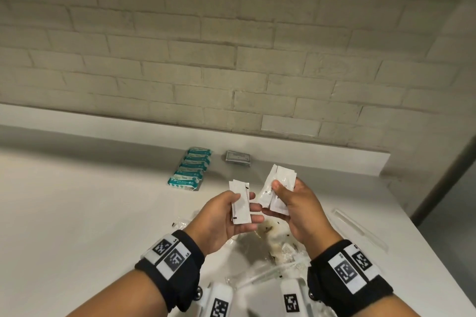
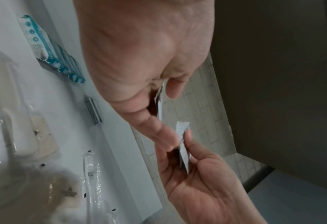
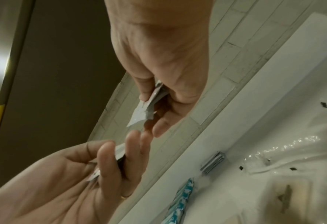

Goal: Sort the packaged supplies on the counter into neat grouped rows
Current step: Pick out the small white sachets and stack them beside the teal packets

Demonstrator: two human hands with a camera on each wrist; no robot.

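Above the white counter (image 1: 77,213) I hold two bunches of white sachets. My left hand (image 1: 226,216) grips a small stack of white sachets (image 1: 240,201) between thumb and fingers. My right hand (image 1: 291,203) pinches a larger fan of white sachets (image 1: 277,185), thumb on top. The two hands nearly touch at the fingertips. In the left wrist view the right hand's sachets (image 2: 183,150) show edge-on; the right wrist view shows the left hand's stack (image 3: 120,153) and the right hand's fan (image 3: 145,112). A row of teal-and-white packets (image 1: 190,168) lies further back, with a grey flat packet stack (image 1: 238,159) beside it.
Under my hands lies a heap of clear plastic bags (image 1: 270,247) with beige contents. A long clear sleeve (image 1: 358,226) rests at the right, near the counter's right edge. A raised white ledge (image 1: 334,152) and a brick wall run along the back.
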